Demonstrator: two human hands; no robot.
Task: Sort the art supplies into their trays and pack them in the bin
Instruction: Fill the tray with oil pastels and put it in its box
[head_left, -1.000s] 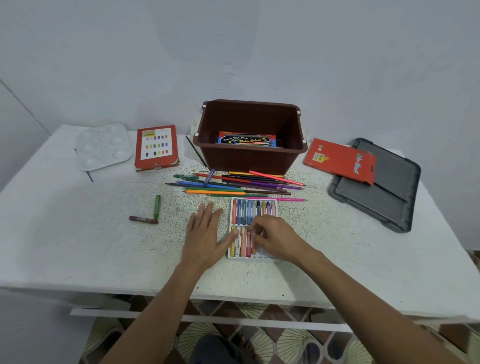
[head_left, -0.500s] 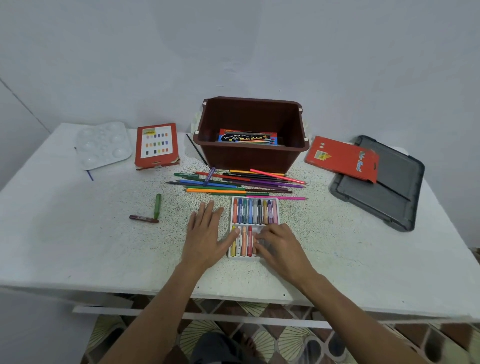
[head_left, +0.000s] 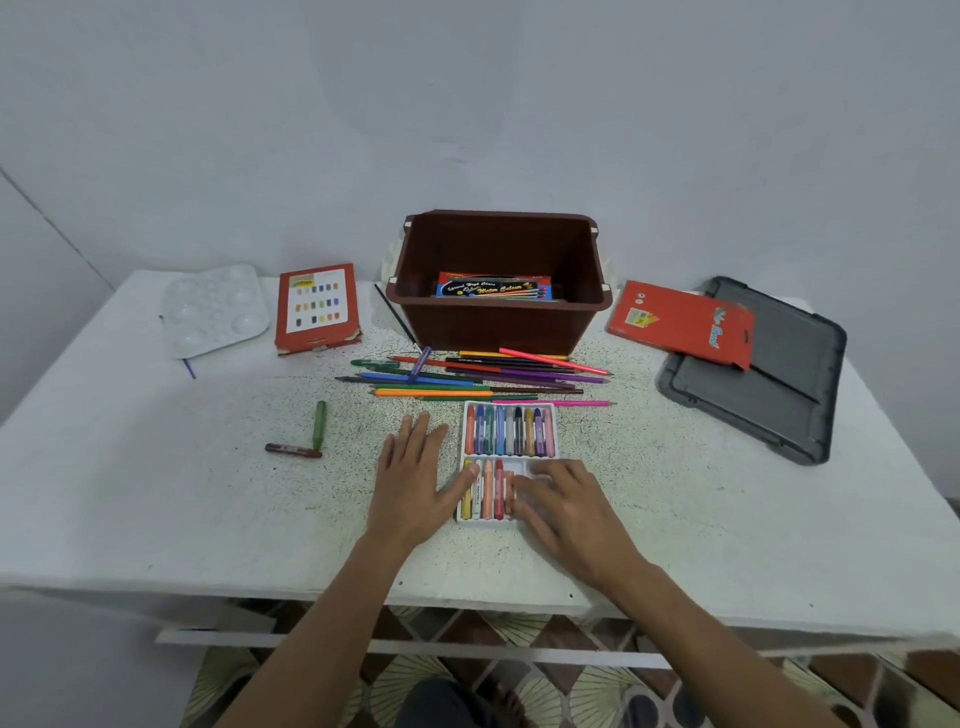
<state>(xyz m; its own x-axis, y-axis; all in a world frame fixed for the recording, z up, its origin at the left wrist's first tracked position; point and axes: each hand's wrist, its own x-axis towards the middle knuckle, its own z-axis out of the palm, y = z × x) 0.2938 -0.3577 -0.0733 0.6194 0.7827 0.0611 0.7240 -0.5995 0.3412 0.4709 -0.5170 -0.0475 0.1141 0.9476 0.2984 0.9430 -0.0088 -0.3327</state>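
Crayon tray (head_left: 509, 404) lies between the hands: left hand (head_left: 410, 478) flat, holding nothing, thumb touching its wall; right hand (head_left: 566, 506) laid open-fingered over the near crayons (head_left: 488, 491). Judged light, thin and flexible; best lifted level by both side walls.

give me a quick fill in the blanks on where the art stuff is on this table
The pencils lie between the tray and the ____.
The lid lies on the ____ side of the bin.
Two loose crayons lie to the tray's ____.
The left hand lies flat, its ____ touching the tray.
Missing: bin; right; left; thumb
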